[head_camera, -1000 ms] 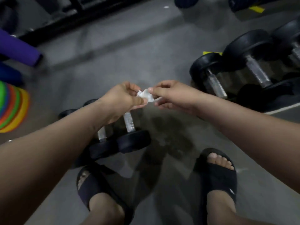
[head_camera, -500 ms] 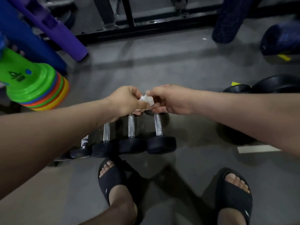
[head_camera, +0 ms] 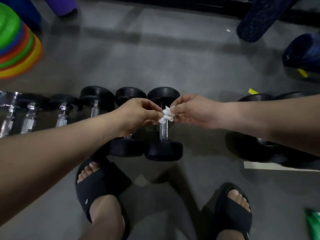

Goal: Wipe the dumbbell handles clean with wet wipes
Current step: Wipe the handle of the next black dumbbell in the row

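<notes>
A small crumpled white wet wipe (head_camera: 166, 115) is held between both hands, above a row of black dumbbells on the grey floor. My left hand (head_camera: 136, 115) pinches its left side and my right hand (head_camera: 192, 110) pinches its right side. Directly below the wipe lies a dumbbell (head_camera: 163, 149) with a chrome handle (head_camera: 163, 130). A second dumbbell (head_camera: 128, 148) lies just left of it, its handle mostly hidden by my left hand. Several more chrome-handled dumbbells (head_camera: 62, 115) continue to the left.
A stack of coloured cones (head_camera: 15, 47) stands at the far left. Larger dumbbells (head_camera: 256, 149) lie under my right forearm. Dark blue rollers (head_camera: 256, 19) and a black frame are at the back. My sandalled feet (head_camera: 102, 187) stand near the dumbbells. A green packet (head_camera: 313, 224) shows at bottom right.
The view has tilted down and moved closer to the dumbbell row. Both hands still pinch the wipe, which now hangs over the rightmost small dumbbell's handle.
</notes>
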Demonstrator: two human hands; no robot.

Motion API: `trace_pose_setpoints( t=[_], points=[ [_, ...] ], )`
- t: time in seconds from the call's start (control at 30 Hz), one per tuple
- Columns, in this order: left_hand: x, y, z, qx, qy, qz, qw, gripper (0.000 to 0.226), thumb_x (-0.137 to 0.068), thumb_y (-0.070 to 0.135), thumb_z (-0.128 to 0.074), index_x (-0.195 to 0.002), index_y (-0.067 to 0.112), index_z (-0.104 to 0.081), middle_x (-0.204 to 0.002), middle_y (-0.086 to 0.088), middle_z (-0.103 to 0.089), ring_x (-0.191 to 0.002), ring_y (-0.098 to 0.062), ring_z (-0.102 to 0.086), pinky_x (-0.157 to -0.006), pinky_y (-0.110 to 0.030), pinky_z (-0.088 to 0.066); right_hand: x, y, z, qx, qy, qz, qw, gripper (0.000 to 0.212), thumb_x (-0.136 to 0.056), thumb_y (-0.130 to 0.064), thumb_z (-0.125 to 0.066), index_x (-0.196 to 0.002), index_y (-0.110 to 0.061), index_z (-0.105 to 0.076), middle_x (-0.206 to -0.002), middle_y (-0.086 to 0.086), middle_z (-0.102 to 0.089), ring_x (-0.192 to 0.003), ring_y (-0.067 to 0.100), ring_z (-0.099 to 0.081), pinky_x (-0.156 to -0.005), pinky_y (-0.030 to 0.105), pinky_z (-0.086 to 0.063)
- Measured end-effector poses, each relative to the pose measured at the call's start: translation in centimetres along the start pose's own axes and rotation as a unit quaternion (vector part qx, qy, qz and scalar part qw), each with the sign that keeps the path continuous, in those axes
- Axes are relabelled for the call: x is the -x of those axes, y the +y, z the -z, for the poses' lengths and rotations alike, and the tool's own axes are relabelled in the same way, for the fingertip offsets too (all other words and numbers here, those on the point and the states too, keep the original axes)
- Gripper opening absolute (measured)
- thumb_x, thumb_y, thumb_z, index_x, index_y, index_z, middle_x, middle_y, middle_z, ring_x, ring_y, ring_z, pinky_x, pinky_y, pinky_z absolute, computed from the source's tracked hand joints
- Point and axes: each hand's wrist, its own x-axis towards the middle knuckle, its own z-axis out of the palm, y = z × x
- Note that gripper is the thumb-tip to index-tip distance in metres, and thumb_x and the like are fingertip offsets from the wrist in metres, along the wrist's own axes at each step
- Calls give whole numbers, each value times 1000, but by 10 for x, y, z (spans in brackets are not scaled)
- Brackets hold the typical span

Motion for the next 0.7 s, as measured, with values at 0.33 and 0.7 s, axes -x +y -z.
trace_pose_setpoints(
  t=[0.33, 0.7],
  points=[
    [-5, -42, 4, 177, 31, 46, 983, 29, -97, -11, -37, -106, -2, -63, -87, -14, -76, -80, -22, -74, -71, -26, -61, -18, 43, -25, 89, -13, 59, 994, 24, -83, -5, -80, -94, -10, -58, -92, 11, -68, -88, 21, -69, -88, 38, -59],
    [12, 24, 4, -266, 43, 44, 962, 24, -96, 1, -46, -105, 8, -67, -91, -9, -72, -74, -17, -62, -67, -28, -52, -47, 14, 10, 253, 70, 133, 956, 15, -92, -21, -71, -87, -7, -72, -77, 14, -73, -64, 17, -64, -71, 46, -61]
  ],
)
